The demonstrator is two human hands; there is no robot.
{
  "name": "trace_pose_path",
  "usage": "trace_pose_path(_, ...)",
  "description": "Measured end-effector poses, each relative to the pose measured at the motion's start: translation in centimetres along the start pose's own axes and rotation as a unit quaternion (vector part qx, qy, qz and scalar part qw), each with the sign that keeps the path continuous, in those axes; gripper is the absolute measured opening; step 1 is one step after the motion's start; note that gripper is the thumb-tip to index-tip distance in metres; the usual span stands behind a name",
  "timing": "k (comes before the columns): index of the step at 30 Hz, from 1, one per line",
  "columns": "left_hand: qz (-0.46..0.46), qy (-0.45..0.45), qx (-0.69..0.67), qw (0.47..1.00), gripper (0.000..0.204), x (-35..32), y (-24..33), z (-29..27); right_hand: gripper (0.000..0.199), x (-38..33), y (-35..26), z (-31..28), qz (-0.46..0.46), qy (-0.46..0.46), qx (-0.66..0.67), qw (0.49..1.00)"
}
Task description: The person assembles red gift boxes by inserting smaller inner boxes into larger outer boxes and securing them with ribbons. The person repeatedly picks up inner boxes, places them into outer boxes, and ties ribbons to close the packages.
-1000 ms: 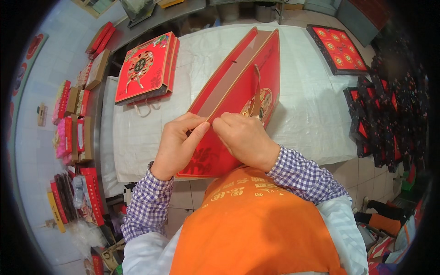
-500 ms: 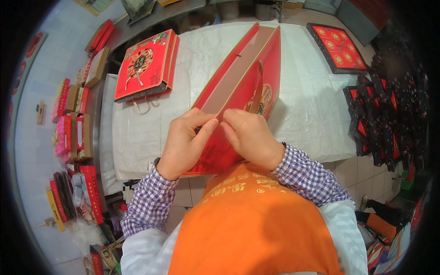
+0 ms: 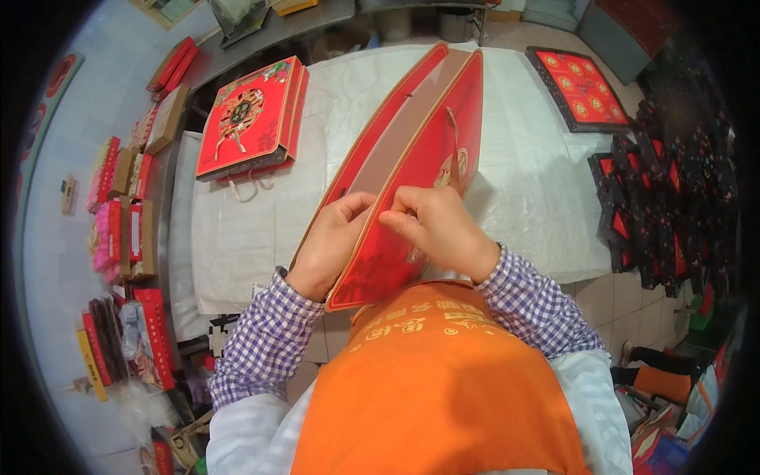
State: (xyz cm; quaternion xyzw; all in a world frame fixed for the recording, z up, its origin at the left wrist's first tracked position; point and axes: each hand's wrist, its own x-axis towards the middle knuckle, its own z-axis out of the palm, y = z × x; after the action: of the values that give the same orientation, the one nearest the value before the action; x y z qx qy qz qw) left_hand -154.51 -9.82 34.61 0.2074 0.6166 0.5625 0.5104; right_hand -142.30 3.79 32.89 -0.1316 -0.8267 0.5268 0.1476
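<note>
At the rim of the upright red gift bag (image 3: 434,158), two bare hands: the left hand (image 3: 326,247) reaches into the mouth, fingers curled behind the right-hand panel and partly hidden, so whether they grip anything cannot be told; the right hand (image 3: 447,229) sits against the outer face, fingers bent in, thumb and forefinger close together — anything between them is too small to make out. Arrangement presumably lets the hands work from both faces of one panel, the paper braced between them. Bag: mouth upward, at the near side of the table, its near end reaching the orange apron (image 3: 427,396), which probably serves as a backstop. Panels stiff, glossy red, edged with a narrow gold line; mauve-brown interior; darker printed motif toward the near corner; round gold emblem partly behind the right hand; ribbon handle (image 3: 454,131) looped on the outer right face. Beneath: white plastic sheet (image 3: 538,222), likely laid to protect the cartons. Far left: red gift carton (image 3: 269,87) lying flat, round latticed medallion up, pale cord beside it. Far right: black-rimmed tray (image 3: 582,91) with round gold emblems on red; nearer, dark floral boxes (image 3: 651,214) piled closely — perhaps to save room.
</note>
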Motion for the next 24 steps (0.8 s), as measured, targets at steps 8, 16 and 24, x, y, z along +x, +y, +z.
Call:
trace_pose_path(8, -0.003, 0.032, -0.024, 0.999, 0.010, 0.1, -0.4, 1.3, 0.021, -0.3, 0.1, -0.7, -0.134, 0.125, -0.131, 0.974)
trace_pose_path(16, 0.077, 0.101, 0.169, 0.978, 0.011, 1.3, -1.6, 0.0, 0.019, -0.1, -1.0, -2.9, -0.100, 0.031, -0.257, 0.961)
trace_pose_path(24, 0.192, 0.097, 0.419, 0.882, 0.006, 0.4, 0.2, 0.9, 0.020, -0.6, 0.3, -4.7, -0.140, -0.007, -0.239, 0.961)
